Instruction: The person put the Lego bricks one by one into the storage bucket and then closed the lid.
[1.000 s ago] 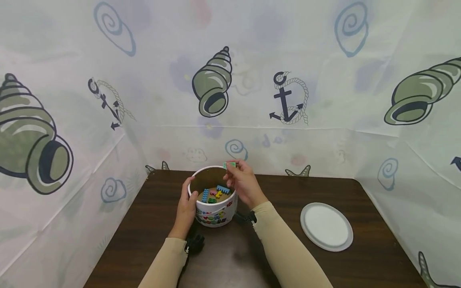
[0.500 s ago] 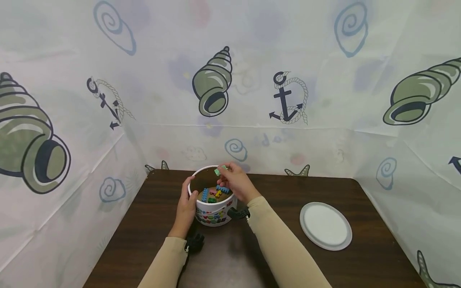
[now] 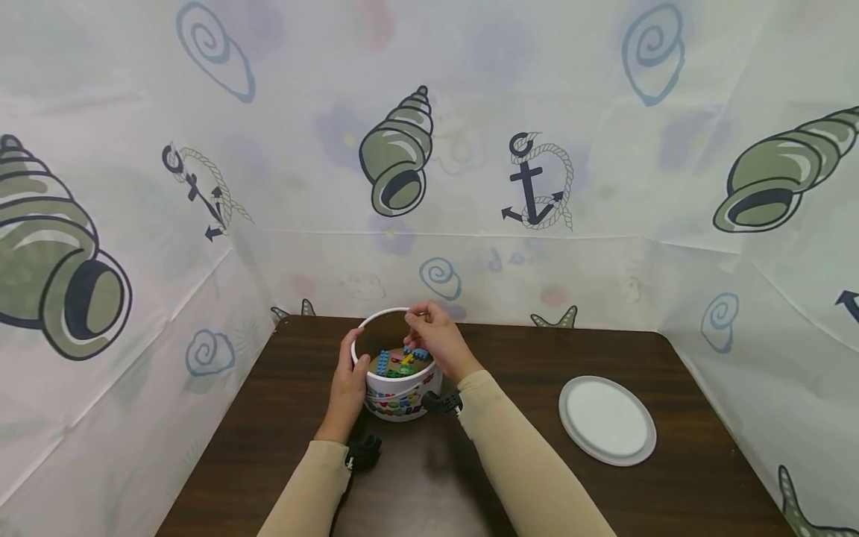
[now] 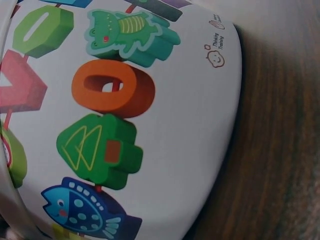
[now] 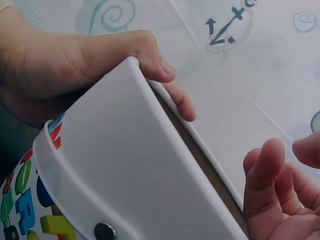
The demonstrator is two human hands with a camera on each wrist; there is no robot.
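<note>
A white bucket (image 3: 403,406) printed with colourful pictures stands on the table. My left hand (image 3: 349,384) grips its rim from the left, the thumb outside and the fingers hooked over the edge. Inside lie several toy building bricks: a blue brick (image 3: 382,362), a yellow brick (image 3: 407,359) and a blurred green brick (image 3: 406,368) among them. Over the right side of the opening hovers my right hand (image 3: 439,339). In the right wrist view its thumb and fingers (image 5: 272,165) are apart with nothing between them. The left wrist view shows only the bucket's printed wall (image 4: 185,125) beside the table.
A white round plate (image 3: 607,421) lies on the dark wooden table (image 3: 523,418) to the right. Behind and at both sides hangs a pale cloth (image 3: 470,186) printed with shells and anchors.
My right hand has moved left over the bucket and let go of the green brick, which has dropped in among the others. The left hand has kept its grip on the rim.
</note>
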